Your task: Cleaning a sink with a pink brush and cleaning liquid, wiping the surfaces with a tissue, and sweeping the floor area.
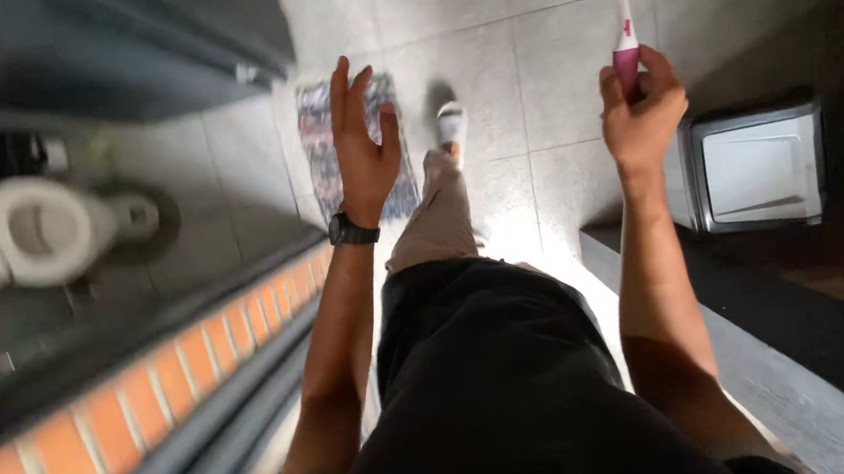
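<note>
Walking over tiled floor (568,45), brush carried.
Right hand (641,114) fisted around pink-white brush (624,36) at 1 o'clock; left hand (365,146) spread, empty, above rug (319,135).

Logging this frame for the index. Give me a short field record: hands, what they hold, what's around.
left hand: open, fingers spread, holds nothing, watch on wrist
right hand: shut on brush handle, pink and white, pointing away; head cut off at the frame edge
below left hand: patterned mat on tiled floor
left side: toilet
right side: bin
</note>
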